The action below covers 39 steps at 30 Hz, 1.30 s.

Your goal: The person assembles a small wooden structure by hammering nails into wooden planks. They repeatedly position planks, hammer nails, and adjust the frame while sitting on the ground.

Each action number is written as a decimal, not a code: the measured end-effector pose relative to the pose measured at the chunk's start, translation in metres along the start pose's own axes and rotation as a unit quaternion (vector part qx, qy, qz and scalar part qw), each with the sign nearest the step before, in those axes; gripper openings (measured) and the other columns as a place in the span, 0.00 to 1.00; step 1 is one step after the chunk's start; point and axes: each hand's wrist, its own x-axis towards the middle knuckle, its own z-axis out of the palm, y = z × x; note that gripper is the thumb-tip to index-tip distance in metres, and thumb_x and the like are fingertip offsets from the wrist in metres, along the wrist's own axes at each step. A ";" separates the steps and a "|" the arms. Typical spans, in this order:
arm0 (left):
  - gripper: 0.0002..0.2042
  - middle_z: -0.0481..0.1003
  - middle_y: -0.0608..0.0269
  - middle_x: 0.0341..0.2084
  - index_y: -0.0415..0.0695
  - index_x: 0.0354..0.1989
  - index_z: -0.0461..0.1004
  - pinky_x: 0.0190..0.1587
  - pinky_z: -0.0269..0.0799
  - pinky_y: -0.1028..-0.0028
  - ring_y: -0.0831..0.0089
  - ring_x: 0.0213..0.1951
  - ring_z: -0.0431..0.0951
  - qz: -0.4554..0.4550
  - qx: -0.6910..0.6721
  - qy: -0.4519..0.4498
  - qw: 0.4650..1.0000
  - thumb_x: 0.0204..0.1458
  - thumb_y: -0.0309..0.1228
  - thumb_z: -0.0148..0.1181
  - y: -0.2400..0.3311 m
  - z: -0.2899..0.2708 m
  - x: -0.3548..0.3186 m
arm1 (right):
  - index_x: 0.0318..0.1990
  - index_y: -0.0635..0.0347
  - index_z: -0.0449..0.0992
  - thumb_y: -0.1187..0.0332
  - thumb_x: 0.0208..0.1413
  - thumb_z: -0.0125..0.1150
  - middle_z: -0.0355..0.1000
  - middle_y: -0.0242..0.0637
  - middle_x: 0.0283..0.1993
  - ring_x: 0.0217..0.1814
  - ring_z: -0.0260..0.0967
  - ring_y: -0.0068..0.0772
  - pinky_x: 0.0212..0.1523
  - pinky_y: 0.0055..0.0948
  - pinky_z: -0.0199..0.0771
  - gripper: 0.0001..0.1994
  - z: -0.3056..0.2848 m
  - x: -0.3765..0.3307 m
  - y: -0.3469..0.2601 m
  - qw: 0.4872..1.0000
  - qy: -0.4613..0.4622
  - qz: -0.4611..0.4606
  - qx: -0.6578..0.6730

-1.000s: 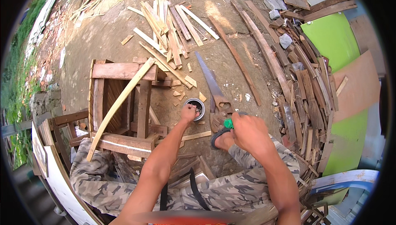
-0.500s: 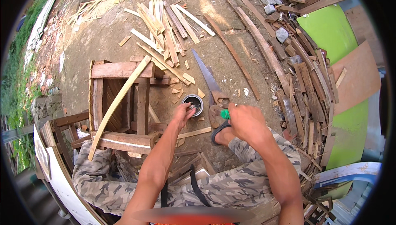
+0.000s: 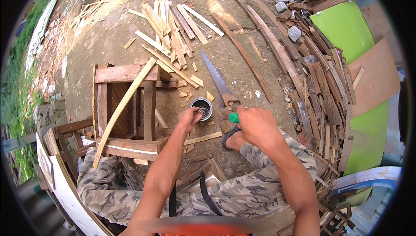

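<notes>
My left hand [image 3: 189, 118] is at the near left rim of a round can [image 3: 208, 114] that holds thin dark pieces resembling nails. Its fingertips are pinched together over the opening; what they hold is too small to make out. My right hand [image 3: 259, 125] is closed around a tool with a green end [image 3: 234, 117]; the rest of it is hidden by the fist. Just beyond that fist lies a handsaw [image 3: 220, 80] with a wooden handle. To the left of the can stands a wooden frame [image 3: 125, 73], with a pale, slightly bent strip [image 3: 125, 101] leaning across it.
Pale wooden strips [image 3: 175, 37] lie in a loose pile ahead. A long brown batten [image 3: 245, 58] lies right of the saw. Stacked old boards [image 3: 318, 84] and green panels [image 3: 346, 26] line the right side. My sandalled foot [image 3: 232, 138] is close below the saw handle.
The fingers of my left hand have drawn together and shifted slightly up over the can's rim. My right hand has moved slightly left, still gripping the green-ended tool.
</notes>
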 end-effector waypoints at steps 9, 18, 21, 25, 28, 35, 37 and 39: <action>0.11 0.79 0.55 0.40 0.35 0.47 0.73 0.44 0.83 0.74 0.67 0.42 0.82 -0.016 0.004 -0.032 0.999 0.60 0.28 0.58 0.005 -0.005 0.000 | 0.35 0.66 0.75 0.74 0.37 0.65 0.79 0.50 0.28 0.33 0.80 0.54 0.34 0.45 0.80 0.14 0.004 0.000 0.002 1.000 0.029 -0.004 0.002; 0.09 0.79 0.56 0.40 0.38 0.45 0.73 0.45 0.82 0.74 0.67 0.43 0.82 -0.020 0.026 -0.030 0.999 0.61 0.29 0.56 0.010 -0.006 -0.002 | 0.36 0.65 0.75 0.75 0.30 0.70 0.79 0.48 0.29 0.33 0.81 0.51 0.35 0.42 0.81 0.18 0.004 -0.001 0.003 1.000 0.029 -0.003 -0.003; 0.08 0.79 0.58 0.40 0.39 0.44 0.74 0.46 0.81 0.75 0.68 0.44 0.82 -0.003 0.063 -0.038 0.997 0.61 0.29 0.56 0.009 -0.004 -0.005 | 0.37 0.65 0.75 0.74 0.31 0.71 0.80 0.48 0.30 0.34 0.81 0.50 0.36 0.41 0.82 0.20 0.001 -0.001 0.002 1.000 0.016 0.003 -0.007; 0.07 0.80 0.60 0.42 0.40 0.43 0.75 0.47 0.79 0.75 0.72 0.43 0.81 0.051 0.106 -0.071 0.991 0.61 0.29 0.59 0.002 -0.006 -0.006 | 0.38 0.65 0.75 0.74 0.31 0.72 0.80 0.48 0.31 0.35 0.81 0.49 0.36 0.41 0.82 0.20 -0.001 -0.001 0.002 1.000 0.007 0.005 -0.013; 0.07 0.80 0.62 0.42 0.40 0.44 0.76 0.47 0.78 0.76 0.74 0.43 0.80 0.096 0.126 -0.092 0.983 0.60 0.28 0.61 -0.004 -0.008 -0.002 | 0.38 0.66 0.75 0.74 0.32 0.71 0.80 0.48 0.31 0.35 0.82 0.49 0.36 0.40 0.82 0.20 -0.002 -0.001 0.002 1.000 0.007 0.008 -0.012; 0.08 0.78 0.67 0.38 0.40 0.44 0.77 0.41 0.74 0.80 0.81 0.38 0.77 0.176 0.186 -0.078 0.963 0.59 0.28 0.64 -0.008 -0.005 0.003 | 0.38 0.66 0.76 0.75 0.33 0.70 0.80 0.48 0.30 0.35 0.82 0.48 0.35 0.40 0.81 0.18 0.000 -0.001 0.002 1.000 0.017 0.000 -0.013; 0.09 0.78 0.68 0.35 0.39 0.44 0.77 0.38 0.72 0.80 0.82 0.36 0.75 0.216 0.194 -0.086 0.953 0.58 0.28 0.65 -0.008 -0.002 0.001 | 0.37 0.66 0.76 0.75 0.33 0.70 0.80 0.48 0.30 0.35 0.82 0.48 0.35 0.40 0.81 0.18 0.000 -0.002 0.003 1.000 0.017 0.001 -0.017; 0.10 0.77 0.69 0.33 0.39 0.43 0.77 0.36 0.71 0.80 0.83 0.34 0.74 0.243 0.243 -0.073 0.936 0.57 0.29 0.67 -0.008 0.000 0.000 | 0.37 0.66 0.76 0.75 0.34 0.69 0.80 0.48 0.30 0.34 0.82 0.48 0.35 0.40 0.81 0.17 0.000 -0.002 0.003 1.000 0.021 -0.002 -0.012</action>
